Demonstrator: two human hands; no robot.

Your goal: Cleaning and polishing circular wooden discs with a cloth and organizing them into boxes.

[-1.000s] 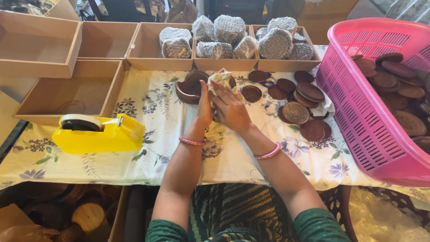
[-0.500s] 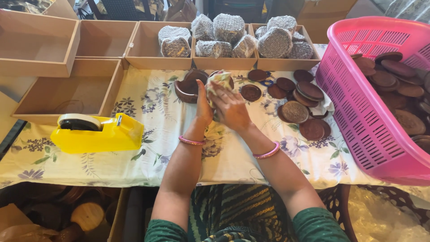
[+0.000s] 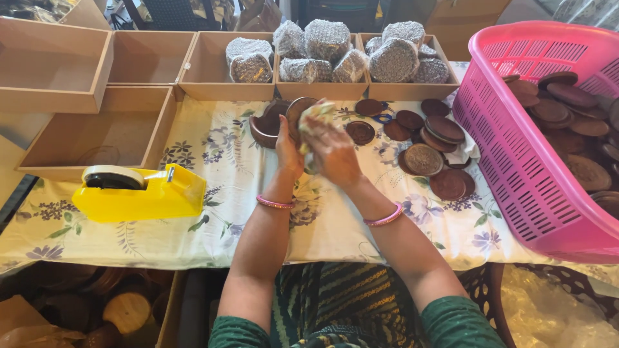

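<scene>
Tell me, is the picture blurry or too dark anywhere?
Head view: even, soft daylight, no glare; the hands, left and right, and the cloth they rub on a brown disc are slightly smeared, while the yellow tape dispenser and pink basket look sharp; the space under the table is dim.

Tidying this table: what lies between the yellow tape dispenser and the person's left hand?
In the head view, only bare flowered tablecloth lies between the tape dispenser and the left hand, which holds a brown disc.
</scene>
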